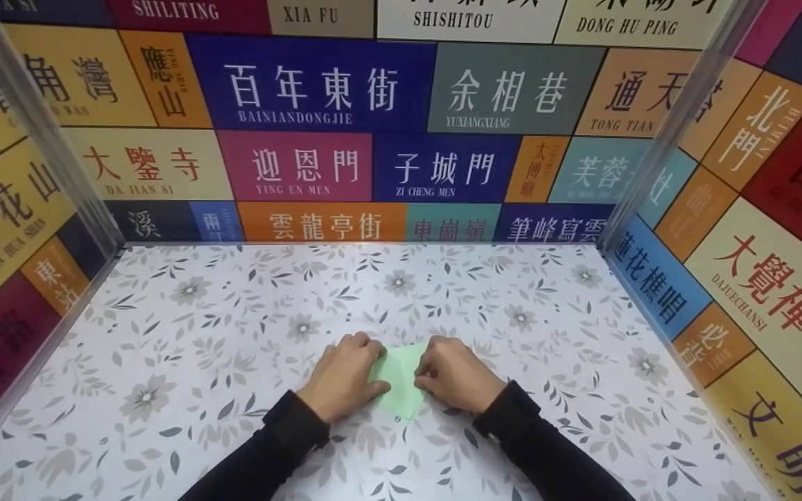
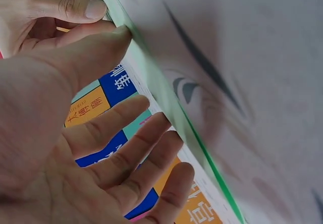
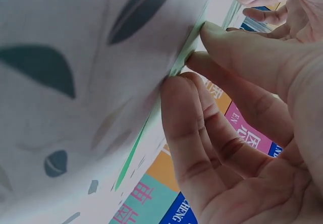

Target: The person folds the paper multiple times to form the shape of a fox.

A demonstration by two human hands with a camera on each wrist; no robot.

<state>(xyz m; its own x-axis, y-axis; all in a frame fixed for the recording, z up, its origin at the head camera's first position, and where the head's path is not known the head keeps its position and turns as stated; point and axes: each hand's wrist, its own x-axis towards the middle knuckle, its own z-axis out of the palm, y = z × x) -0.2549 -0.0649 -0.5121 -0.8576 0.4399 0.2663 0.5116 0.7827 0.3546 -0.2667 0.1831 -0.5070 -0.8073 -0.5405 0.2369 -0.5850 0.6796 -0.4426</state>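
A small light-green sheet of paper (image 1: 401, 379) lies on the patterned tabletop between both hands, a faint line running down it and a corner pointing toward me. On its left side, my left hand (image 1: 347, 376) rests with the thumb pressing the paper; in the left wrist view its other fingers (image 2: 136, 148) spread loosely along the sheet's edge. From the right, my right hand (image 1: 458, 374) pinches the paper's edge between thumb and curled fingers. The right wrist view shows those fingertips (image 3: 174, 85) right at the thin green edge (image 3: 131, 158). Parts of the sheet are hidden beneath the fingers.
The white tabletop (image 1: 248, 306) carries a grey flower and leaf print. Upright panels with colourful Chinese place-name signs (image 1: 310, 83) stand behind it and along both sides. Clear corner strips (image 1: 658, 139) join the panels.
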